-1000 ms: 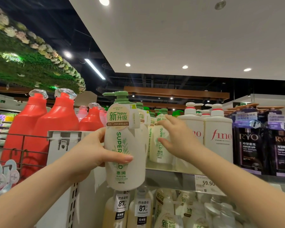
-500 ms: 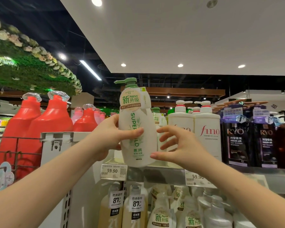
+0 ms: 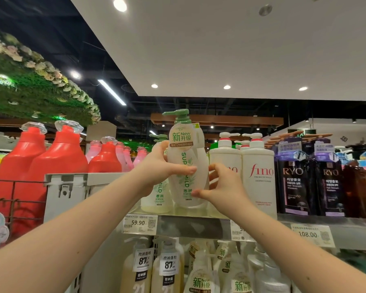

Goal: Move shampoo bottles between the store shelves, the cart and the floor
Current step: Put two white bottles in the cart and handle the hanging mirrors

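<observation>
Metal shelf [image 3: 190, 227], price tags [image 3: 141, 223], white ceiling [image 3: 220, 49]; left hand [image 3: 156, 172] grips shampoo bottle [image 3: 189, 186].

At frame centre the shampoo bottle [image 3: 195, 155] was pale translucent white with a green pump and green lettering. Left of it, the red bottles [image 3: 59, 157] had clear caps. To its right, white Fino bottles [image 3: 259, 187] bore red script, and the Ryo bottles [image 3: 294, 187] were dark purple.

Left hand [image 3: 156, 170] raised, gripping; right hand [image 3: 222, 187] raised, pinching.
</observation>
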`<state>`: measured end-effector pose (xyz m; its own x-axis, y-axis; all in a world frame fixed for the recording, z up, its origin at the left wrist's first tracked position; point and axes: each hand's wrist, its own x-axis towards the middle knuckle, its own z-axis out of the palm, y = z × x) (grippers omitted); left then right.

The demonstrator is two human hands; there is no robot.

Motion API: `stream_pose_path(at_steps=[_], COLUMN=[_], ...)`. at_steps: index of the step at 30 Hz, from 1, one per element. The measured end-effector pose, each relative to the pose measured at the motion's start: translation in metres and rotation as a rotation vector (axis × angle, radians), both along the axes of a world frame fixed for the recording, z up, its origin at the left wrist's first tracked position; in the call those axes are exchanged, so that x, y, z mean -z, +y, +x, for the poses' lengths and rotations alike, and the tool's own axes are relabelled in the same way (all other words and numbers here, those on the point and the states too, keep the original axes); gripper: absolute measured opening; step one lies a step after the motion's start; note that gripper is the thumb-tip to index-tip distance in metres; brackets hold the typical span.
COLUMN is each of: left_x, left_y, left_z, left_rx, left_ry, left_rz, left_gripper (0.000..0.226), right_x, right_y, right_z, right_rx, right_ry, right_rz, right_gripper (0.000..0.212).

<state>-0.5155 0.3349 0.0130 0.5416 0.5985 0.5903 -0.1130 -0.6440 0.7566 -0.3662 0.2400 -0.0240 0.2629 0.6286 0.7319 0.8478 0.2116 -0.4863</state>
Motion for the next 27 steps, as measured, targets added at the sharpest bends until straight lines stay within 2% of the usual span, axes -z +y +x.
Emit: stream_pose_path(at_steps=[4, 8, 12, 16, 20, 23, 27], left_x=[0.0, -0.008, -0.013, -0.009, -0.001, 0.002, 0.002], left_y=[0.008, 0.012, 0.017, 0.029, 0.027, 0.027, 0.023], left_z=[0.001, -0.002, -0.003, 0.002, 0.009, 0.012, 0.02], left_rx=[-0.047, -0.011, -0.028, -0.202, -0.334, -0.346, -0.355], left_ry=[0.05, 0.16, 0.264, 0.168, 0.16, 0.15, 0.178], left_rz=[0.068, 0.093, 0.125, 0.158, 0.243, 0.225, 0.282], left_gripper=[0.067, 0.049, 0.049, 0.07, 0.064, 0.047, 0.036], right_x=[0.005, 0.004, 0.006, 0.008, 0.01, 0.01, 0.008], right_y=[0.007, 0.013, 0.019, 0.023, 0.025, 0.022, 0.025], right_z=[0.001, -0.001, 0.0, 0.0, 0.0, -0.002, -0.001], right_rx=[0.013, 0.03, 0.08, 0.124, 0.168, 0.243, 0.302], right_ry=[-0.022, -0.02, -0.043, -0.056, -0.075, -0.164, -0.197], right_rz=[-0.002, -0.004, -0.015, -0.029, -0.094, -0.103, -0.136], right_gripper=[0.049, 0.051, 0.055, 0.055, 0.052, 0.059, 0.054])
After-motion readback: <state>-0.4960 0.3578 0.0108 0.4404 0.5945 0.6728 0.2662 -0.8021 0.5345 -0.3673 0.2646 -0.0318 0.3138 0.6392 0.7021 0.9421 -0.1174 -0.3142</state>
